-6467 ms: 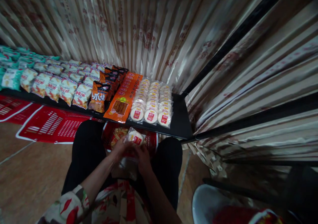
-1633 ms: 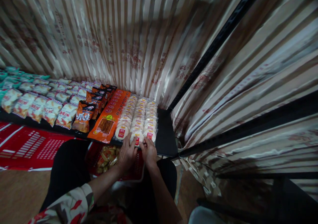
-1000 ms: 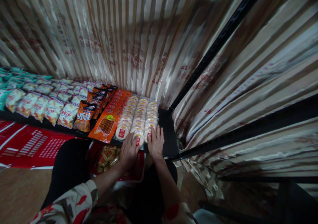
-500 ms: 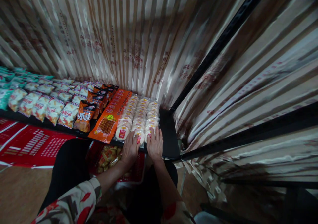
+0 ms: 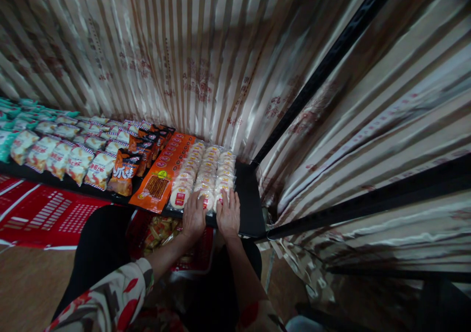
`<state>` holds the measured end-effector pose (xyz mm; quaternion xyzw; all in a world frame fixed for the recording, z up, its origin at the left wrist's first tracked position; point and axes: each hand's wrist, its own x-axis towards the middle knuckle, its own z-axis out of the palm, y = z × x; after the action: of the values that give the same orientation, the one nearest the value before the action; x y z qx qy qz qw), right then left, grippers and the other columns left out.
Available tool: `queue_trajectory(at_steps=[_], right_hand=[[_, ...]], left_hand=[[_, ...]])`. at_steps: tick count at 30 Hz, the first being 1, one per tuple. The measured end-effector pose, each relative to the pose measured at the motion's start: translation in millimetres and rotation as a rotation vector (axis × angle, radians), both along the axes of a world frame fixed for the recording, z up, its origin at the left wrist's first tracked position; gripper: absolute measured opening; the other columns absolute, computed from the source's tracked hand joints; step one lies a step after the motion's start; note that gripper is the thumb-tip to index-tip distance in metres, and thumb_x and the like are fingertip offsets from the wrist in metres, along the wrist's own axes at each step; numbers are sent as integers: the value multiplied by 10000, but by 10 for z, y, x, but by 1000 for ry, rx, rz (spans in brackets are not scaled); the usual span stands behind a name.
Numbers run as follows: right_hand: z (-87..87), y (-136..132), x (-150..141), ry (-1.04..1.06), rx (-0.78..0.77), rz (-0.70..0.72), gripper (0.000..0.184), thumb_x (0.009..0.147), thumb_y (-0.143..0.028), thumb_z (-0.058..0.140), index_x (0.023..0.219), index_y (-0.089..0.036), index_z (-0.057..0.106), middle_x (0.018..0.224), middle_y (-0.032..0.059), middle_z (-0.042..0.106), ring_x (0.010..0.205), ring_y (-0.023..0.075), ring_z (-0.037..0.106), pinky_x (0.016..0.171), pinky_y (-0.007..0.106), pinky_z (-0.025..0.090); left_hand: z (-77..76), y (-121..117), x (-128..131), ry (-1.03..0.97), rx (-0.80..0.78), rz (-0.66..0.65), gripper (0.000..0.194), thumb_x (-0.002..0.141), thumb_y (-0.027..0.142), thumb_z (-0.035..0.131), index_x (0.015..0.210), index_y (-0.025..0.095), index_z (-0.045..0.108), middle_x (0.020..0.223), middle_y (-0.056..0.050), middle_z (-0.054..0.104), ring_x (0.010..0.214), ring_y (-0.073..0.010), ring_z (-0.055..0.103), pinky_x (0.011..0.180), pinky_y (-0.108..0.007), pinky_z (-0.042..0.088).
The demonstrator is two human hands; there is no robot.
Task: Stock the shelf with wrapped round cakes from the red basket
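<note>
Three rows of round white crackers [image 5: 209, 175] in clear wrappers lie overlapped on a black shelf [image 5: 250, 197]. Over the near end of the left and middle rows, my left hand [image 5: 194, 219] rests with its fingers stretched forward. My right hand [image 5: 228, 216] lies on the front of the right row, fingers extended and slightly apart. Both hands touch the wrappers; the undersides of the fingers are hidden. Directly left of the crackers is a flat orange snack packet [image 5: 157, 182] with a picture of brown sticks.
Small orange bags [image 5: 124, 172], white snack bags [image 5: 79, 164] and green bags [image 5: 8, 143] fill the shelf leftward. Below is a red basket [image 5: 206, 253] holding gold-wrapped items [image 5: 159, 234]. Striped curtain [image 5: 198, 52] hangs behind; a black post [image 5: 312, 86] rises at the right.
The hands stay at the front of the cracker rows, with only a slight shift of the left fingers. The packets keep their arrangement.
</note>
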<state>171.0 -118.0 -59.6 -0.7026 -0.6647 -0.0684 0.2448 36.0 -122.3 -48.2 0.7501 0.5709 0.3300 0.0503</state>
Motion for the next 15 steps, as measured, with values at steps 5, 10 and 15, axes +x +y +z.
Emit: queue_trajectory(at_steps=[5, 10, 15], right_hand=[[-27, 11, -1, 9, 28, -3, 456, 924, -320, 306, 1336, -161, 418, 1437, 128, 323, 1337, 268, 195, 1034, 462, 292], [-34, 13, 6, 17, 57, 1, 455, 923, -330, 308, 1332, -166, 423, 1427, 123, 338, 1333, 266, 204, 1035, 466, 293], [-12, 7, 11, -2, 45, 20, 462, 930, -328, 290, 1344, -161, 407, 1445, 125, 307, 1352, 264, 163, 1042, 467, 281]], left_hand=[[12, 14, 21, 31, 18, 11, 385, 819, 145, 451, 1201, 106, 467, 1302, -174, 448, 1242, -304, 372, 1009, -483, 348], [12, -44, 7, 19, 85, -27, 412, 828, 153, 417, 1235, 98, 452, 1335, -173, 423, 1297, -306, 301, 1018, -481, 327], [39, -44, -184, 40, 124, 9, 436, 848, 220, 436, 1269, 104, 443, 1423, -188, 302, 1361, -308, 162, 1061, -504, 244]])
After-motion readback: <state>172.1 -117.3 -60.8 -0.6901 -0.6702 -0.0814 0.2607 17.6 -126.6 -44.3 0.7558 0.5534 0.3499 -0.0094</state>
